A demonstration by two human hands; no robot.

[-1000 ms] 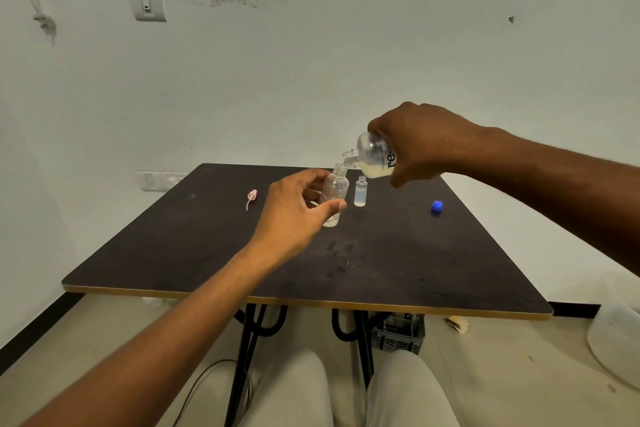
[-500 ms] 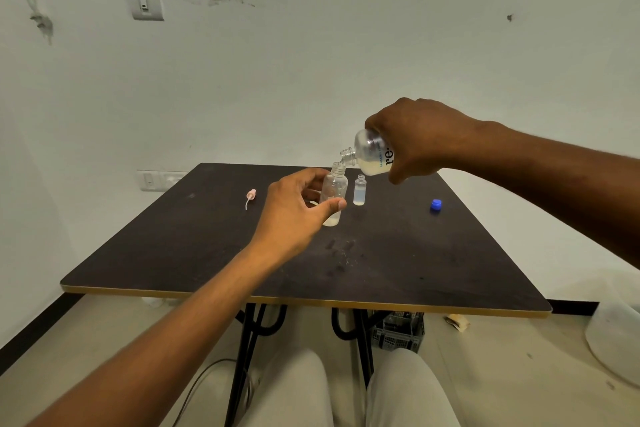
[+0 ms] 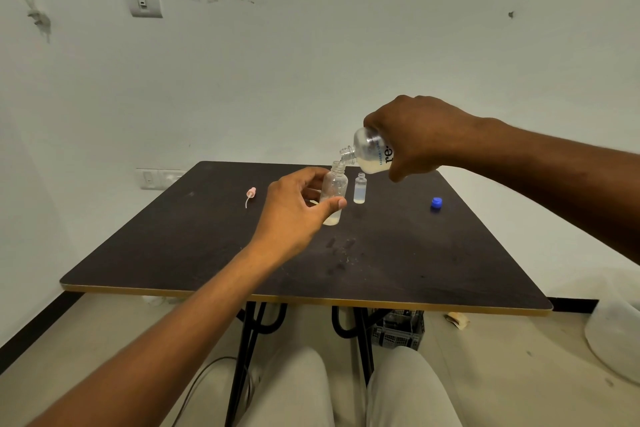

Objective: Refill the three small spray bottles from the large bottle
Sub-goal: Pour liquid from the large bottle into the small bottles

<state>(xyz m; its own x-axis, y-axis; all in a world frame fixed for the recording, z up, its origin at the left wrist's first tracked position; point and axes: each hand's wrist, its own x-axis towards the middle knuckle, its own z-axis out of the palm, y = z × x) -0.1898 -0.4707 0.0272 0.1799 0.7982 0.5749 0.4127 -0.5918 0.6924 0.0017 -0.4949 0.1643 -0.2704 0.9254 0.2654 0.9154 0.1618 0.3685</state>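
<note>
My left hand [image 3: 294, 215] has its grip closed around a small clear bottle [image 3: 333, 191], thumb across the front and fingers behind it. The bottle stands upright with its cap off and a little pale liquid at the bottom; I cannot tell whether its base touches the dark worktop [image 3: 194, 253]. My right hand [image 3: 417, 135] grips the large bottle [image 3: 369, 154] from above, tipped over so its open neck points down and left, right at the small bottle's mouth. Cloudy liquid sits in the low side of the large bottle. Just to the right of the held bottle stands a second, smaller open bottle [image 3: 360, 188], partly filled. A blue cap [image 3: 436, 203] lies farther right on the worktop, and a pink spray top [image 3: 250, 194] with its thin tube lies to the left.
</note>
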